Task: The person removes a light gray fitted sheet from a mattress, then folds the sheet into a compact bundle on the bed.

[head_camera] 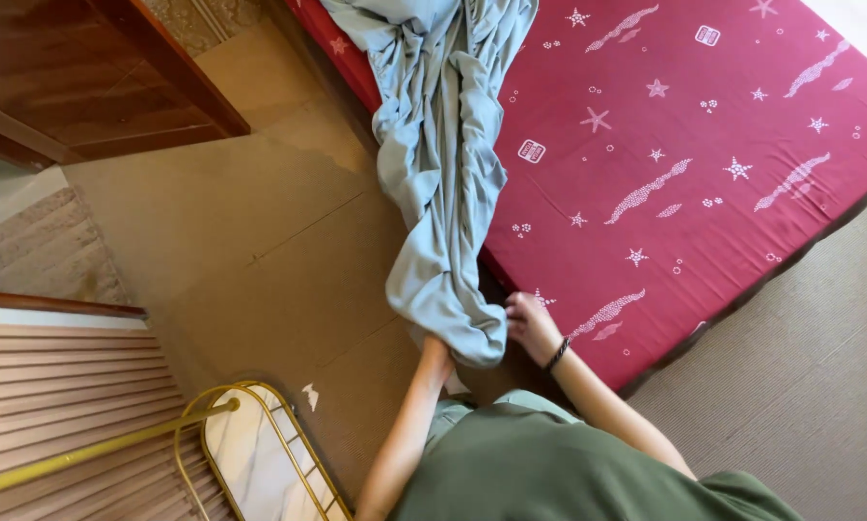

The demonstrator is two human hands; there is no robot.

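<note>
A bunched pale blue-green sheet (443, 164) trails from the top of the view down over the corner of a red mattress (684, 145) printed with white stars. My left hand (435, 349) is pushed into the sheet's lower end and mostly hidden by the cloth. My right hand (530, 323), with a dark band on the wrist, grips the same lower end at the mattress corner. My green shirt fills the bottom of the view.
Brown carpet (260, 251) lies left of the mattress. A gold-framed stand with a white marble top (255, 458) sits at the bottom left beside slatted wood panelling (57, 405). Dark wooden furniture (86, 68) occupies the top left corner.
</note>
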